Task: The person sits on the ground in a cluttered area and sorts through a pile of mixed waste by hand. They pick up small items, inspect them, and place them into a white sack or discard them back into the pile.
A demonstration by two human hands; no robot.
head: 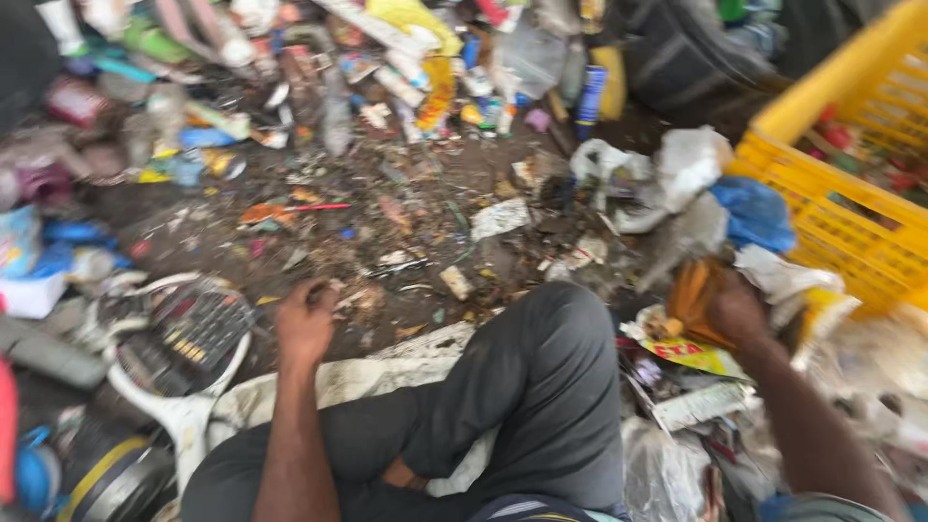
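My bent knee in dark trousers [541, 387] sat closest, between my 2 arms. My left hand [305, 319] was curled shut over the littered ground [406, 242], beside a racket [179, 348]. My right hand [739, 309] gripped an orange wrapper [694, 295] near the yellow crate [851, 193].
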